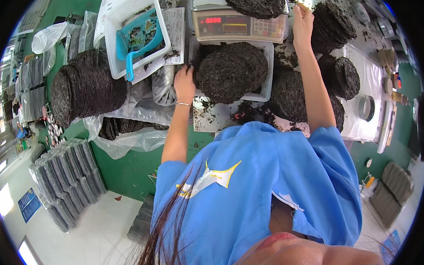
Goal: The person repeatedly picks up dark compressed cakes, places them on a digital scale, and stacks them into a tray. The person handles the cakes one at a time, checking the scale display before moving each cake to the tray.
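Note:
My left hand point(184, 84) is at the left rim of a white plastic tub point(269, 71), its fingertips partly hidden beside the dark discs. In that tub lie round, flat cakes of what looks like dried seaweed point(227, 73). Above it stands a digital weighing scale point(241, 24) with a lit red display, and another seaweed cake point(257, 2) rests on its pan. My right hand point(303, 25) reaches past the scale's right side, fingers drawn together near some dark scraps. Whether anything is between those fingers is too small to tell.
A white bin point(115, 62) holds a blue dustpan-like scoop point(144, 39). Stacked seaweed cakes lie left point(89, 88) and right point(331, 26). A roll of clear tape point(367, 108) sits on a white surface at right. Bagged packs point(68, 178) are piled on the floor.

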A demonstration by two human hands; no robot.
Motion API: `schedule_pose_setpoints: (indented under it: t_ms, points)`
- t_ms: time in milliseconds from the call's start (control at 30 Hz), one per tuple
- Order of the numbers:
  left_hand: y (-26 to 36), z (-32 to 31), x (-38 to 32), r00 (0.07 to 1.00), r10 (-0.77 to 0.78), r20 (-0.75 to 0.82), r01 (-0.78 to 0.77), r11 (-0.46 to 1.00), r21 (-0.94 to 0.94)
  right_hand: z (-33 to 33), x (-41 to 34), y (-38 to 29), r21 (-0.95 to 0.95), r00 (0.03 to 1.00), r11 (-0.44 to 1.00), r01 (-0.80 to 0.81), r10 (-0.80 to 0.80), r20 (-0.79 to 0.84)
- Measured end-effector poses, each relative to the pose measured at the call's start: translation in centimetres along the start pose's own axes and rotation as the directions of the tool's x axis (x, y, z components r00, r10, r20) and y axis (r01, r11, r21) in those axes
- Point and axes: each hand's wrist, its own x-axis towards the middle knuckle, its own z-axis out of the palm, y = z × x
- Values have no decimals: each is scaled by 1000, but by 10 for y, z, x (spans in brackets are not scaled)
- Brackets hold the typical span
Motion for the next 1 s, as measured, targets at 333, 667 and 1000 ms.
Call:
schedule_pose_setpoints:
  t_ms: [333,667,1000]
  points:
    - [92,-157,24,898,-435,60,311,533,-787,1,-154,-89,241,849,968,-67,-72,524]
    - [130,-123,11,940,-316,127,194,188,-963,-13,-102,-121,311,956,943,-119,24,292]
    - [85,-51,-28,693,-605,393,559,106,-823,4,-48,-52,-439,737,600,668,-616,278]
